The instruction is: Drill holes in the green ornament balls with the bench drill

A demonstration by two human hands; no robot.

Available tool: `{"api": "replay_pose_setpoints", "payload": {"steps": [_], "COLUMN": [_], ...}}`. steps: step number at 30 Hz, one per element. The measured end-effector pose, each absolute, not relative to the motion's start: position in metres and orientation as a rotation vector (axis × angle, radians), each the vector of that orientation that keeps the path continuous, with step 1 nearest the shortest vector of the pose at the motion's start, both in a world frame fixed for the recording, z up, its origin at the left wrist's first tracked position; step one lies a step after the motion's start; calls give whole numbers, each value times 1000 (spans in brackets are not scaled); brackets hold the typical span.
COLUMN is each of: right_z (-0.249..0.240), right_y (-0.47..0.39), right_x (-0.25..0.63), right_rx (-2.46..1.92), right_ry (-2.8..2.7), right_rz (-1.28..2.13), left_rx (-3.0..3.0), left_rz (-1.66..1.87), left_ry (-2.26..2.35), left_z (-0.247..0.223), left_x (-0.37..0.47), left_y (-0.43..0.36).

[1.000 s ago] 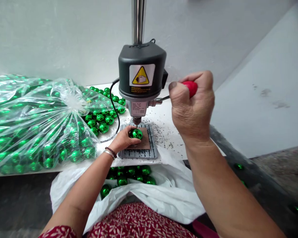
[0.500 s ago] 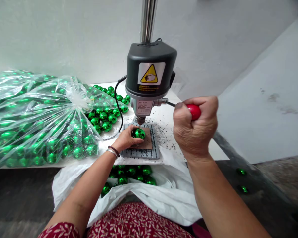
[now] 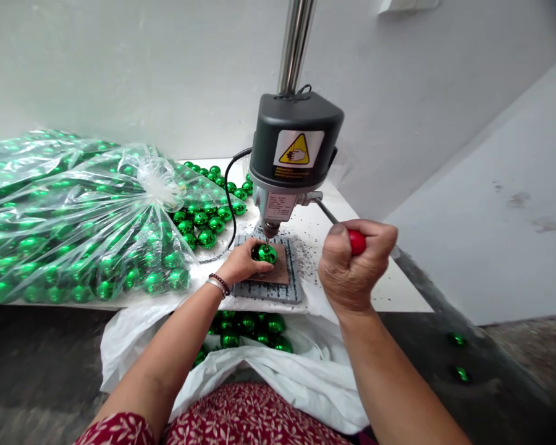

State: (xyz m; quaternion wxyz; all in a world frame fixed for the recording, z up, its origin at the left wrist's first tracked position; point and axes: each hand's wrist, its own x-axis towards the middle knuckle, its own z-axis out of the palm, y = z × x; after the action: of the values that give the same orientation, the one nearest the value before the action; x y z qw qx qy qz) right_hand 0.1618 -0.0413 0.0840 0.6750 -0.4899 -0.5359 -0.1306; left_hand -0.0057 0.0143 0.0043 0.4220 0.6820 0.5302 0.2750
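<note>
My left hand (image 3: 244, 262) grips a shiny green ball (image 3: 265, 253) from its left side, fingers behind and thumb in front. The ball rests on a brown board (image 3: 278, 272) lying on the grey, slotted base (image 3: 294, 290) of a drill press (image 3: 296, 142). Right above the ball hangs the drill chuck (image 3: 271, 228), its thin bit at the top of the ball; how deep it reaches I cannot tell. On the right, my right hand (image 3: 358, 266) is wrapped round the red knob (image 3: 357, 242) of the press's lever (image 3: 328, 212).
A clear plastic bag (image 3: 157, 185) full of green balls fills the table's left side, loose balls (image 3: 207, 238) beside it. Dark shavings litter the white table (image 3: 398, 290). A white sack (image 3: 306, 377) below the front edge holds more balls (image 3: 229, 339). Two balls (image 3: 461, 374) lie on the floor.
My right hand has pulled the lever's red knob downward. The lever now slopes more steeply. My left hand still holds the ball on the board. The whole view has shifted and tilted slightly.
</note>
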Motion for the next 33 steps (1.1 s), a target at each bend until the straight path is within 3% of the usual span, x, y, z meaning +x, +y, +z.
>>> {"api": "replay_pose_setpoints", "payload": {"steps": [9,18,23,28,33], "right_z": [65,154,162,160,161], "right_y": [-43,-12,-10,-13,-12], "right_x": [163,166,167,165,166], "right_rx": [-1066,-1162,-1241,-1263,-1251], "right_ry": [-1238,-1209,-1184,-1178,-1176], "right_rz": [-265,-101,-47,-15,8], "left_rx": [1720,1734,1891,2014,2185], "left_rz": [670,739,610,645,73], "left_ry": [1347,1217,996,1617,2213], "left_z": [7,3,11,29,32], "left_x": [-6,-15,-42,-69,-87], "left_y": [13,6,-8,4,35]}}
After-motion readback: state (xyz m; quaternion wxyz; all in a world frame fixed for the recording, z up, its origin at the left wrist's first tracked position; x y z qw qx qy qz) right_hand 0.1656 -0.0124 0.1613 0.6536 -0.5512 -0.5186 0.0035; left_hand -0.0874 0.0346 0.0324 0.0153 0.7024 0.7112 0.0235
